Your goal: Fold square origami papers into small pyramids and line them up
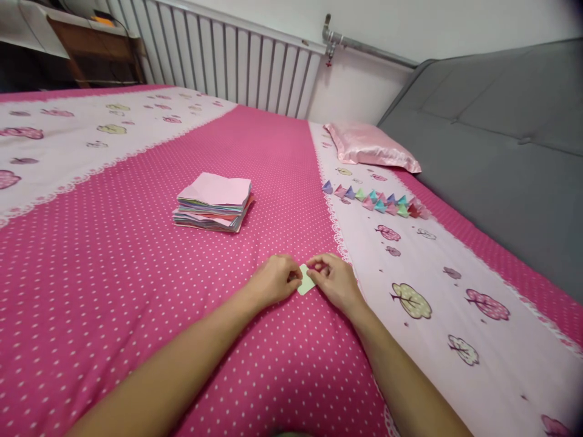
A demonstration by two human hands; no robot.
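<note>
A small pale green folded paper [305, 284] lies on the pink dotted bedsheet [136, 291] between my two hands. My left hand [274, 279] has its fingers curled and pinches the paper's left edge. My right hand [331, 277] is bent over the paper's right edge, fingertips pressed on it. Most of the paper is hidden under my fingers.
A stack of coloured paper squares [213, 202] sits further out on the sheet. A row of several small folded paper pieces [378, 201] lies on the white patterned strip to the right. A pink pillow [371, 145], a grey headboard [501, 139] and a radiator [228, 60] lie beyond.
</note>
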